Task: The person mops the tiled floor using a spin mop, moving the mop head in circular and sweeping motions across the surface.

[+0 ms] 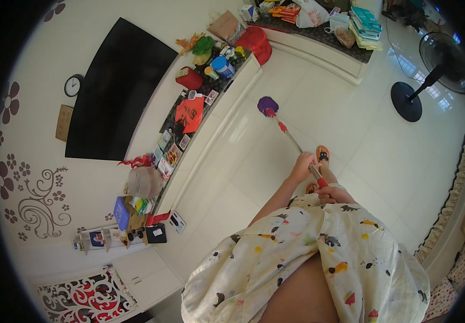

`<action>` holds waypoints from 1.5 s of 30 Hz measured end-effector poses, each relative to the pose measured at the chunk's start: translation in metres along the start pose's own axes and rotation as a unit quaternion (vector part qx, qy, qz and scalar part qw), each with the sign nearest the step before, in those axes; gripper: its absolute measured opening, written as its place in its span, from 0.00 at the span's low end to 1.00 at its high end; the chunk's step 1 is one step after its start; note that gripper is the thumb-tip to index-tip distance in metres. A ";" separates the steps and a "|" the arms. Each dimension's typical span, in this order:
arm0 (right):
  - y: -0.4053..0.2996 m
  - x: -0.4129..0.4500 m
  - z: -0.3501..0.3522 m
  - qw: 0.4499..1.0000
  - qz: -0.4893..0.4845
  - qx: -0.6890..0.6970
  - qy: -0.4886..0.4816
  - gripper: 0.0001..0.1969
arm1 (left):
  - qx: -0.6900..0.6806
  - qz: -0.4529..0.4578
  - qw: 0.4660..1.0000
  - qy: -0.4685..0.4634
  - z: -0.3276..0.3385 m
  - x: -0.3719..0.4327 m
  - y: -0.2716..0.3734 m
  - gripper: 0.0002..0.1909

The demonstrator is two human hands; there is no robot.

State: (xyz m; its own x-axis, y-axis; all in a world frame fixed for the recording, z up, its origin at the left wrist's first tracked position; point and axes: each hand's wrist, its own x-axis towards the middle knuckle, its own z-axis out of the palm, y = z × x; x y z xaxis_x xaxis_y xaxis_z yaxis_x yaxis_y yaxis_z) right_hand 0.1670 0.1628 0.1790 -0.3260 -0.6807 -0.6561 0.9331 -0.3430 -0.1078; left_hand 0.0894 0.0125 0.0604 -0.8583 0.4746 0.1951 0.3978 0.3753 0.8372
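Observation:
A mop with a purple head (267,105) and a metal pole (293,142) with red fittings reaches away from me over the pale tiled floor (252,169). The mop head rests on the tiles near the low cabinet. My left hand (306,166) grips the middle of the pole. Closer to my body, my right hand (330,194) is closed around the red grip (322,182) at the pole's near end. My feet, in orange sandals (323,154), stand beside and below the pole.
A long low cabinet (212,121) with many items on top runs along the left under a television (115,93). Another loaded cabinet (317,60) stands ahead, with a red bag (256,45) in the corner. A pedestal fan (407,101) and a sofa (446,230) are on the right.

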 end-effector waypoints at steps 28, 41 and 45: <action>-0.084 0.004 0.040 0.992 -0.040 0.099 -0.062 0.17 | -0.045 0.019 0.993 -0.109 -0.050 0.093 -0.019 0.02; -0.225 0.063 0.072 0.964 0.023 0.265 0.023 0.12 | 0.040 -0.007 0.991 -0.124 -0.103 0.198 -0.118 0.02; -0.231 0.067 0.062 0.969 0.076 0.232 0.021 0.13 | 0.011 -0.041 0.993 -0.112 -0.100 0.208 -0.101 0.02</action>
State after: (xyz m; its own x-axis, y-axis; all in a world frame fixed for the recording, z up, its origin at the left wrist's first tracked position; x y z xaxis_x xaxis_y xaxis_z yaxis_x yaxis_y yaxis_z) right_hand -0.0797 0.1560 0.2065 -0.1737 -0.7225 -0.6692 0.7978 -0.5016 0.3346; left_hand -0.1614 -0.0067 0.0678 -0.7951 0.6065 0.0067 0.3396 0.4361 0.8333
